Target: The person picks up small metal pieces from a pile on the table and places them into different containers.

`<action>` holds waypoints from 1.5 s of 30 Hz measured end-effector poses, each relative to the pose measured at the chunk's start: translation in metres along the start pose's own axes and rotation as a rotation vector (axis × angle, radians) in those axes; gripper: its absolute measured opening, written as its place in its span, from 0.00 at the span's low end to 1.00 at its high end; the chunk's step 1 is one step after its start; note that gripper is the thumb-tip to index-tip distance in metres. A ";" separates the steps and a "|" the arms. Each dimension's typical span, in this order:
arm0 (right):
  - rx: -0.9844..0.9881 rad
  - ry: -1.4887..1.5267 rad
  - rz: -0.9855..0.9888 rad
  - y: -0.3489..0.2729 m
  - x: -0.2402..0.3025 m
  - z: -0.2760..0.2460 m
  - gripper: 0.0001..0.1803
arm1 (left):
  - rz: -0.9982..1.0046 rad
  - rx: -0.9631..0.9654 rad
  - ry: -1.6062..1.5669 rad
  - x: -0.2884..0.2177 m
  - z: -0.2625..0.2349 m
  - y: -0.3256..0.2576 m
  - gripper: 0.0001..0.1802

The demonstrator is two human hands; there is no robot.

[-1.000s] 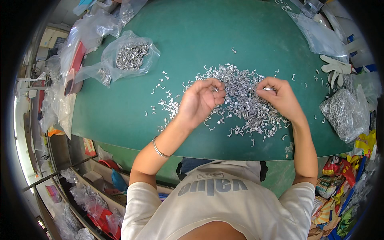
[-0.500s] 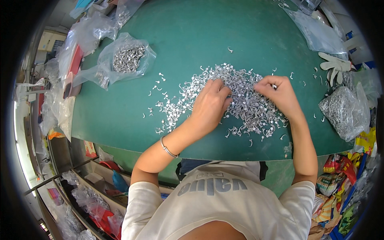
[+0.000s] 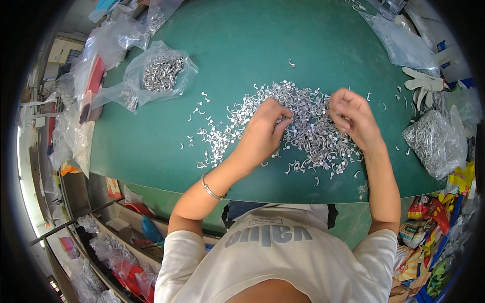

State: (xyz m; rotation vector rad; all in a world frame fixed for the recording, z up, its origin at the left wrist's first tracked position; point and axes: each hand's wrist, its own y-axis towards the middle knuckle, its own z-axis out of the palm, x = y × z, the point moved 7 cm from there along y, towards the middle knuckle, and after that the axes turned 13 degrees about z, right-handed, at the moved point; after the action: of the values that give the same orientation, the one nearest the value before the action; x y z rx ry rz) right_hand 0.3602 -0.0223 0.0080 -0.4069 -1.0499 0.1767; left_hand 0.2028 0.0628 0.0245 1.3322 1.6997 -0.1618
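A loose heap of small silvery metal pieces [image 3: 316,144], each a curved shank with a round flat head, lies spread over the green table [image 3: 242,45]. Over the heap's left part is my left hand [image 3: 263,126], fingers bent and thumb tip close to the index fingertip; whatever is between them is too small to make out. My right hand [image 3: 356,117] hovers at the heap's right edge. Its fingers are loosely curled and apart, with no piece visible in them. A few pieces lie scattered left of the heap.
An opened clear bag [image 3: 162,73] of similar metal pieces lies at the far left. On the right are a white glove [image 3: 424,83] and a filled clear bag [image 3: 434,141]. Plastic bags line the left edge; a drawer with bags [image 3: 113,252] sits below the table's left.
My right hand has turned and loosened from a pinch, its fingers now apart. My left hand has shifted slightly, its thumb now showing beside the index finger.
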 end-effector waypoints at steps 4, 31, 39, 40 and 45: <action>0.162 0.578 0.004 0.001 0.005 0.007 0.11 | -0.435 -0.006 -0.828 0.019 0.002 -0.006 0.06; -0.251 -1.108 -0.165 -0.008 -0.005 0.038 0.03 | -0.423 -0.190 -1.370 0.021 0.007 -0.004 0.07; 0.106 0.266 -0.015 -0.010 0.005 0.028 0.05 | -0.917 0.019 -1.611 0.012 0.045 -0.030 0.22; 0.056 0.022 -0.142 -0.011 0.009 0.035 0.05 | -0.947 0.027 -1.672 -0.002 0.048 -0.028 0.23; 0.035 -0.811 -0.188 -0.027 -0.001 0.099 0.06 | -0.966 -0.148 -1.997 -0.021 0.068 -0.047 0.23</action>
State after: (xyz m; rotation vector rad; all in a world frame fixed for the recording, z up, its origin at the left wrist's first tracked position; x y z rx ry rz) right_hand 0.2719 -0.0237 0.0610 -0.1948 -1.8710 0.1958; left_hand 0.2032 -0.0112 -0.0179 -0.2389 0.3146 -1.3176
